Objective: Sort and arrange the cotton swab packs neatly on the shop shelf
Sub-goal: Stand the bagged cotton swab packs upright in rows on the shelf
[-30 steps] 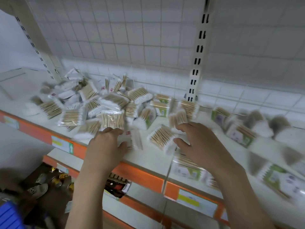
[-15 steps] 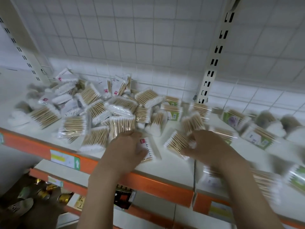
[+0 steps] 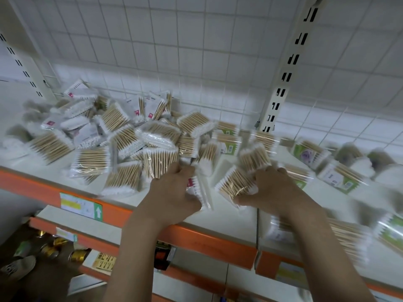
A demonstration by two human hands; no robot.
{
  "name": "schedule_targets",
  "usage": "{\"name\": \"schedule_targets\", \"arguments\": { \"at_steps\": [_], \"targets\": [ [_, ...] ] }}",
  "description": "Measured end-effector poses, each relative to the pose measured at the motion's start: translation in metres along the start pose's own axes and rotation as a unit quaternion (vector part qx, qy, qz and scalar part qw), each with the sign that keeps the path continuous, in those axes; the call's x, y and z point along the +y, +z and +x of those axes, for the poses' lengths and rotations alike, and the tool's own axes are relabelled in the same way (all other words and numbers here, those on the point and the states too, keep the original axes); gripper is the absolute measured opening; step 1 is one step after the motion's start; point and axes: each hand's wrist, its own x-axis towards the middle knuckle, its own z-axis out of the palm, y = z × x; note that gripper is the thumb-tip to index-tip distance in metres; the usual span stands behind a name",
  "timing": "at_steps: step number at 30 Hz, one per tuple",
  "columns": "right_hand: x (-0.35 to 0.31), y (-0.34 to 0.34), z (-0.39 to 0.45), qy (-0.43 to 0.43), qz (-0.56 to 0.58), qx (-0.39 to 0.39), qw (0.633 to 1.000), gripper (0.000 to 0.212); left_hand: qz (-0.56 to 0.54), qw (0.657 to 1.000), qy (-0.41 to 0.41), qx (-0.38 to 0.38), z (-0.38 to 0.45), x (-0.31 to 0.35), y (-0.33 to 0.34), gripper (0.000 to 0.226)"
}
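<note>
Head view: a loose heap of cotton swab packs [image 3: 122, 144] lies jumbled on the white shop shelf [image 3: 231, 205], spreading from the far left toward the middle; more packs with green labels [image 3: 340, 175] lie scattered to the right, past the slotted upright [image 3: 281, 83]. The left hand [image 3: 174, 190] grips a flat pack with a red mark [image 3: 195, 188] at the near edge of the heap, fingers curled round it and reaching up against a pack of wooden-stick swabs [image 3: 160, 161]. The right hand [image 3: 274, 186] grips another wooden-stick pack [image 3: 236, 184] by its right end, thumb underneath, just right of the left hand.

These packs look light and thin, wrapped in slick, crinkly film, so they probably slide over each other easily. The bundled sticks likely give stiffness along their length, so a pinch across the middle or an end should hold well; the cotton ends are soft.

In the way: neighbouring packs overlap the held ones and could be dragged off over the orange shelf edge [image 3: 207, 238]. The wire grid back [image 3: 174, 51] limits the far side. Lower shelves hold gold tins [image 3: 78, 255]; the right side is blurred.
</note>
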Motion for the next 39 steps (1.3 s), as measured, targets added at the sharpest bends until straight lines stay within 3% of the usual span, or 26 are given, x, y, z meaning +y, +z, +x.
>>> {"name": "schedule_targets", "arguments": {
  "at_steps": [3, 7, 12, 17, 22, 29, 39],
  "targets": [
    [0.001, 0.000, -0.001, -0.010, 0.068, 0.024, 0.997, 0.063, 0.018, 0.999, 0.002, 0.029, -0.002, 0.008, 0.001, 0.059],
    [0.002, -0.006, -0.003, -0.043, 0.186, 0.091, 0.977, 0.048, 0.019, 0.996, 0.010, 0.082, -0.003, 0.016, 0.000, 0.049],
    [0.018, -0.021, -0.015, -0.078, 0.210, 0.186, 0.957, 0.034, 0.015, 0.978, 0.051, 0.204, -0.007, 0.033, 0.002, 0.031],
    [0.062, -0.042, -0.048, -0.079, 0.247, 0.261, 0.930, 0.034, -0.028, 0.961, 0.088, 0.261, -0.012, 0.087, 0.014, 0.030],
    [0.130, -0.061, -0.093, -0.051, 0.271, 0.308, 0.910, 0.032, -0.060, 0.950, 0.125, 0.280, -0.022, 0.170, 0.047, 0.044],
    [0.245, -0.071, -0.170, 0.003, 0.268, 0.351, 0.897, 0.029, -0.055, 0.941, 0.189, 0.276, -0.041, 0.284, 0.120, 0.040],
    [0.331, -0.060, -0.223, 0.087, 0.264, 0.371, 0.886, 0.026, -0.069, 0.943, 0.236, 0.224, -0.049, 0.355, 0.171, 0.040]
  ]
}}
